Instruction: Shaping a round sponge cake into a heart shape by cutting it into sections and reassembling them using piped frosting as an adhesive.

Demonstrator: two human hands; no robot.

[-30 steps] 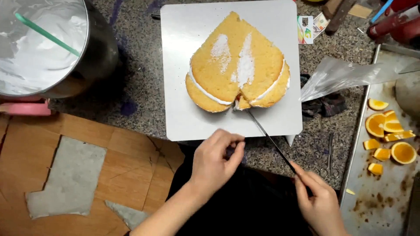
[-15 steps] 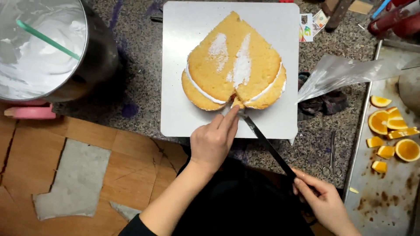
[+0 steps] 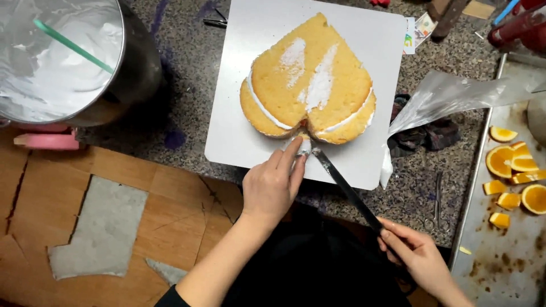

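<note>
A heart-shaped, two-layer sponge cake [image 3: 310, 79] with white cream between the layers lies on a white square board [image 3: 239, 85]. My left hand [image 3: 274, 182] reaches to the cake's near notch, its fingers extended and touching the knife blade tip beside the cream. My right hand [image 3: 418, 256] grips the handle of a long knife [image 3: 344, 187], whose blade points up-left to the cake's near edge.
A steel bowl [image 3: 136, 62] of white cream with a green spatula [image 3: 74, 48] stands at the top left. A metal tray [image 3: 500, 267] with orange pieces [image 3: 512, 165] is at the right, a clear piping bag [image 3: 449, 94] beside it. Scissors [image 3: 437, 199] lie on the granite counter.
My left hand has moved up from the board's near edge to the cake's notch and the knife tip. The knife stays aimed at the cake's near edge.
</note>
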